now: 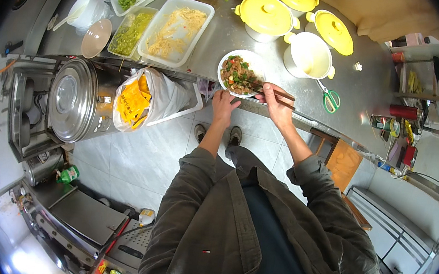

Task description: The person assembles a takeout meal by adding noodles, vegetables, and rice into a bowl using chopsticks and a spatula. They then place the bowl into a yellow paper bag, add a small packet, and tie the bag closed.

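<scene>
A white bowl (219, 72) of chopped meat with green herbs and red bits (236, 74) stands at the near edge of the steel counter. In my right hand (277, 106) is a pair of dark chopsticks (283, 94), closed in my fingers, with the tips in the food at the bowl's right side. My left hand (223, 107) rests at the bowl's near side, fingers apart. Its fingertips are close to the rim; whether they touch it I cannot tell.
Right of the bowl are an uncovered white pot (309, 58), yellow-lidded pots (266, 14) and green-handled scissors (331, 100). To the left stand tubs of noodle-like shreds (174, 33) and green food (132, 34). A large steel drum (71, 100) and a white bag (164, 99) flank the counter's front.
</scene>
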`<state>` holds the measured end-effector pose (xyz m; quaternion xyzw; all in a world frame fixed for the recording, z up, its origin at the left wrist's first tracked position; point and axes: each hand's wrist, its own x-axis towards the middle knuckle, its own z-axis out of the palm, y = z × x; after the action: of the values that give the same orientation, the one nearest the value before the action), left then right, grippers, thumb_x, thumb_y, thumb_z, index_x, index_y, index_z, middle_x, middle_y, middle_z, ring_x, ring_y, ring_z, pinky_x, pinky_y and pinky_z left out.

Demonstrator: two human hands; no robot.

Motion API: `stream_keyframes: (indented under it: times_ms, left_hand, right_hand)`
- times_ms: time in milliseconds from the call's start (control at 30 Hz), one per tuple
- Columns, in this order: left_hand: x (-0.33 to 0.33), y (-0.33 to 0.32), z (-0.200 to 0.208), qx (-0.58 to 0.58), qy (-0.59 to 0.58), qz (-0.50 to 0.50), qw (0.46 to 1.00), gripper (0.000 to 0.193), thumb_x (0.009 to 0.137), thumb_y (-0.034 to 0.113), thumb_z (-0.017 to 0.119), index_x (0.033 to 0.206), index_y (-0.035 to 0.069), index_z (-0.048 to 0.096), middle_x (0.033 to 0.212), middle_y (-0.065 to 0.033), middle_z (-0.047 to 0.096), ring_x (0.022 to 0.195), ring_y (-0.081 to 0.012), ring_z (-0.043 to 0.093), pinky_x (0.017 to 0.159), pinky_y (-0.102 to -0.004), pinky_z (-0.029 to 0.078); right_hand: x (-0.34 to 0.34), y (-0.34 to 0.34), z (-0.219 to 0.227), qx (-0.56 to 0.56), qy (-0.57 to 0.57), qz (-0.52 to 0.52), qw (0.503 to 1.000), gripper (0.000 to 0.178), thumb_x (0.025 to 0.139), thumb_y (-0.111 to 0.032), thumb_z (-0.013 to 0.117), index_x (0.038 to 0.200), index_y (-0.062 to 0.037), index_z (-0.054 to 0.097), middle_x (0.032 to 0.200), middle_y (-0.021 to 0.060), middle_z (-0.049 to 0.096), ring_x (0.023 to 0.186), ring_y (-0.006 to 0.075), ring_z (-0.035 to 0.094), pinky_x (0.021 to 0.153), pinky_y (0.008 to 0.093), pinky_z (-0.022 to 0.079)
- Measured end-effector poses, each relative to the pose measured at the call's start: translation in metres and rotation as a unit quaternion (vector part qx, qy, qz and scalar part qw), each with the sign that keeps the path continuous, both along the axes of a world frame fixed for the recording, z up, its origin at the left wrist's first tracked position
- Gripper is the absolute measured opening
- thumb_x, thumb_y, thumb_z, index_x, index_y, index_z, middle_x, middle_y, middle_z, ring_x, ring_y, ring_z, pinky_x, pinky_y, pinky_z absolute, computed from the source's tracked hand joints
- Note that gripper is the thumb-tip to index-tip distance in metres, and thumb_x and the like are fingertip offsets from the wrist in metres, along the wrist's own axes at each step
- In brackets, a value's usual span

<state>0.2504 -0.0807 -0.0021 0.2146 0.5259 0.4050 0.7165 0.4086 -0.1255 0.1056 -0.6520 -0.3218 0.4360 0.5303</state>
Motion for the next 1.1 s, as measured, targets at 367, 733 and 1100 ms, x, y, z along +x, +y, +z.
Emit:
stream_keyframes:
  times_ms: [367,733,1100]
  left_hand:
    - [0.009,-0.006,-0.018,-0.036,-0.192,0.088,0.977,0.06,0.103,0.054,0.039,0.139,0.005,0.038,0.141,-0.0103,0.048,0.13,-0.0254,0.049,0.11,-0.0512,0.04]
    - [0.016,0.009,-0.043,0.026,-0.362,0.115,0.925,0.085,0.095,0.073,0.034,0.154,0.012,0.029,0.157,-0.0052,0.035,0.142,-0.0241,0.037,0.117,-0.043,0.032]
    - [0.006,0.012,-0.043,-0.011,-0.384,0.107,0.917,0.079,0.097,0.07,0.036,0.149,0.011,0.038,0.15,-0.0079,0.046,0.136,-0.0263,0.047,0.112,-0.0434,0.04]
  right_hand:
    - [0.009,-0.006,-0.001,0.164,-0.286,0.143,0.933,0.023,0.102,-0.016,0.057,0.107,0.0037,0.067,0.095,0.0133,0.068,0.078,0.0165,0.066,0.07,0.0283,0.054]
    - [0.036,-0.005,-0.02,0.0,0.025,0.009,1.0,0.045,0.106,-0.036,0.048,0.104,0.0055,0.063,0.087,0.0119,0.066,0.067,0.018,0.066,0.058,0.0295,0.055]
    - [0.053,-0.001,-0.03,-0.028,0.195,-0.075,0.978,0.038,0.106,-0.035,0.048,0.105,0.0004,0.064,0.084,0.0075,0.066,0.062,0.0153,0.063,0.052,0.0262,0.052]
